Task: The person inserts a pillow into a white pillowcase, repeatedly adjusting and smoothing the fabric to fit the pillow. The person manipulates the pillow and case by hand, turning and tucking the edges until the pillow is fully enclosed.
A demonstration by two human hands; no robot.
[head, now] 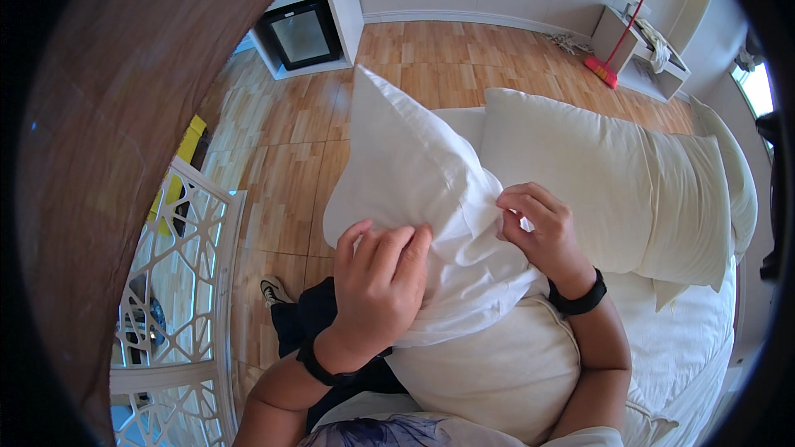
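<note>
A white pillowcase (404,161) is drawn part of the way over a cream pillow (497,360), which rests against my front. The case's far corner points up and away from me. My left hand (382,279) grips the near side of the white cloth with bent fingers. On the right, my right hand (540,223) pinches the cloth's edge between thumb and fingers. Both wrists wear black bands. Beyond my right hand, several cream pillows (571,167) lie on a bed with a white sheet (677,335).
A white lattice screen (180,267) stands at the left, with a yellow object (189,143) behind it. A small black-framed fridge (302,33) sits in a white cabinet (348,6). At the back right, a red broom (602,71) leans by a nightstand (652,68) holding a cloth.
</note>
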